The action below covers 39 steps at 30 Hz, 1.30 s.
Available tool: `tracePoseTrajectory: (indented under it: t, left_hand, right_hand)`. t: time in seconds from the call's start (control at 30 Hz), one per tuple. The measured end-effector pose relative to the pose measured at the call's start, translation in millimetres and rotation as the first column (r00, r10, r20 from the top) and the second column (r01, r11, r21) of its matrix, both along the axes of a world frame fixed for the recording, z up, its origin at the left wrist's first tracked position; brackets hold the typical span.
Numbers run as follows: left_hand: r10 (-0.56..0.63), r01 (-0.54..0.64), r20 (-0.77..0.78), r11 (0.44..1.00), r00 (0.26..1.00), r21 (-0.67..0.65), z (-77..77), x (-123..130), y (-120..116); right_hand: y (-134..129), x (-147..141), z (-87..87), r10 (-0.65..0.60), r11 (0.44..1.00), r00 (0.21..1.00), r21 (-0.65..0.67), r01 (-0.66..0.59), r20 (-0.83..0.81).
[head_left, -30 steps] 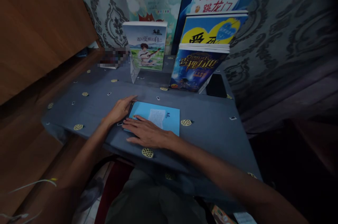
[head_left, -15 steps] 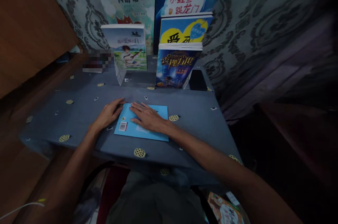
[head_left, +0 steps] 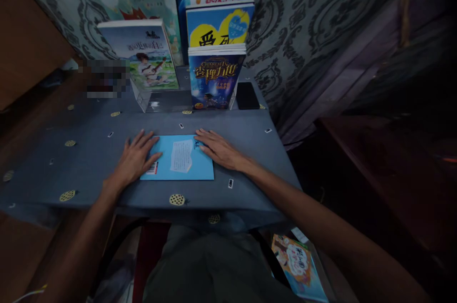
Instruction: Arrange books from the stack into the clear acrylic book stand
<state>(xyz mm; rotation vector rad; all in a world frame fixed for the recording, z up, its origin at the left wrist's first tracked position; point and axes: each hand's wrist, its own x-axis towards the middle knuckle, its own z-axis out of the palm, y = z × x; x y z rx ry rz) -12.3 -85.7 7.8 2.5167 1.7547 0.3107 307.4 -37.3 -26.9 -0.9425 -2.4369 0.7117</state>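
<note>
A light blue book (head_left: 166, 151) lies flat on the table with a barcode and a white text panel facing up. My left hand (head_left: 137, 155) rests over its left edge, fingers spread, thumb on the cover beside the barcode. Across the book's upper right corner lies my right hand (head_left: 221, 151), its fingers stretched out flat and its palm partly on the tablecloth. Neither hand is wrapped round anything.
Behind the book, a clear stand (head_left: 166, 103) holds a guitar-cover book (head_left: 150, 63) and several dark blue books (head_left: 214, 79). A black phone (head_left: 248, 95) lies to their right. The patterned tablecloth (head_left: 89, 165) drops over the front edge. More books (head_left: 300, 265) sit low at right.
My right hand has slid from the middle of the blue book to its right side, uncovering the text panel. My left hand has moved onto the book's left edge. The camera view has shifted.
</note>
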Motion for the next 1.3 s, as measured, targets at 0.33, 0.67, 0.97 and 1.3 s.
tracePoseTrajectory:
  t: [0.33,0.67,0.97,1.3]
  left_hand:
    - [-0.268,0.276,-0.161,0.961,0.95,0.03,-12.8,51.8,-51.1]
    - [-0.295,0.311,-0.175,0.947,0.939,0.075,-9.0,51.5,-43.9]
    - [-0.317,0.34,-0.191,0.935,0.929,0.103,-7.0,50.8,-40.0]
    - [-0.326,0.436,-0.406,0.874,0.854,0.215,-11.9,57.6,-50.7]
  right_hand:
    - [-41.0,3.9,3.8,0.039,0.995,0.999,0.09,-0.038,-0.012]
    - [-50.4,20.0,7.9,0.086,0.995,0.994,-0.046,-0.083,0.066]
    - [-11.8,18.0,1.7,-0.09,0.996,0.986,0.039,0.085,0.141]
    - [24.0,5.4,0.7,-0.254,0.963,0.958,0.131,0.237,0.131]
